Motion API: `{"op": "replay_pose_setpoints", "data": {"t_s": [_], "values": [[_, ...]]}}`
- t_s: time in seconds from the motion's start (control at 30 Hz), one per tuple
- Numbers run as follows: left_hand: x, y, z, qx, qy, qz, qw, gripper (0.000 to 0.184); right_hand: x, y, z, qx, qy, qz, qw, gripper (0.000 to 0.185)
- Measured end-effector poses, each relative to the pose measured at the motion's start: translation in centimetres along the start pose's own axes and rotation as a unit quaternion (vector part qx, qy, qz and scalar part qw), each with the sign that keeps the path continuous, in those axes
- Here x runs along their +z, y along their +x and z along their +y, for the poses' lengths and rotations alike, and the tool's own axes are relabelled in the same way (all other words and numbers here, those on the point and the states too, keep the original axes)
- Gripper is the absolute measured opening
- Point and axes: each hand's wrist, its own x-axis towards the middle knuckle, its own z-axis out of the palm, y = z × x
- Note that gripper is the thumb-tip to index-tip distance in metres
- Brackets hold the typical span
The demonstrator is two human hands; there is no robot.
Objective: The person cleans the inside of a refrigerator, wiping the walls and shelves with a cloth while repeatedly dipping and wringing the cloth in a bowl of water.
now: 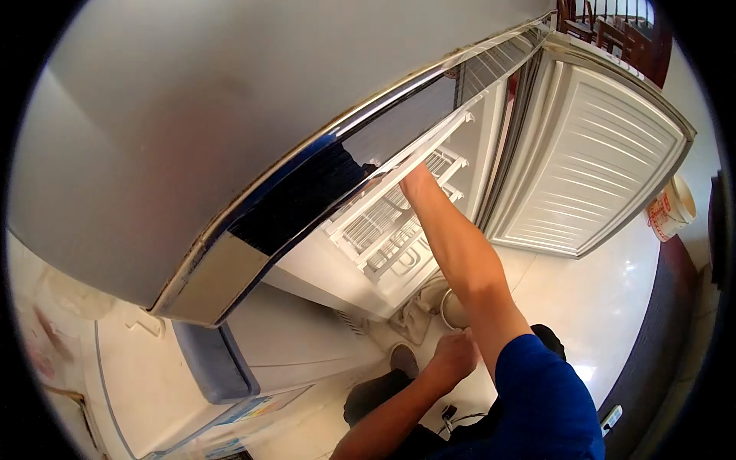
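My right hand (416, 182) reaches into the open freezer compartment (322, 280) of a grey refrigerator. Its wrist shows just below the compartment's upper edge, while the fingers are hidden inside. White wire shelves (399, 218) with looped tubes lie beneath and beside the wrist. Lower down, my left hand (456, 356) is closed in front of my knees, close beneath my right forearm. What it holds, if anything, I cannot make out. The ribbed white freezer door (606, 153) stands swung open to the right.
A crumpled cloth (414, 318) and a round container (454, 309) are on the tiled floor below the freezer. At the right stands a white bucket (673, 208) with red print. A white appliance with a grey handle (215, 364) is at the lower left. Wooden chairs (613, 34) appear upper right.
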Motion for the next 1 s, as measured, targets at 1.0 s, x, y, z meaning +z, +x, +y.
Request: {"op": "replay_pose_setpoints", "data": {"t_s": [1.0], "values": [[-1.4, 2.3, 1.7, -0.005, -0.026, 0.001, 1.0, 0.041, -9.9, -0.8, 2.8, -0.217, -0.911, -0.133, 0.325, 0.023]]}}
